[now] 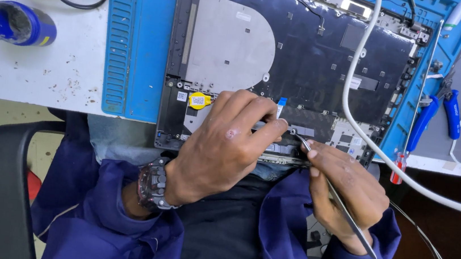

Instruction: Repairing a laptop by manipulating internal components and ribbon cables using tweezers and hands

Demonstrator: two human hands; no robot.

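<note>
The person's left hand [223,146] lies knuckles-up on the near edge of an opened laptop chassis [306,63], its fingers curled together and pressing down there, with a yellow coin cell [199,100] just beyond its thumb side. Just to its right, the right hand [344,187] is pinched shut around metal tweezers [337,200], whose tip meets the chassis beside the left fingertips. A white cable [359,103] runs past beyond the right hand, and blue-handled pliers [438,111] lie farther out on that side.
</note>
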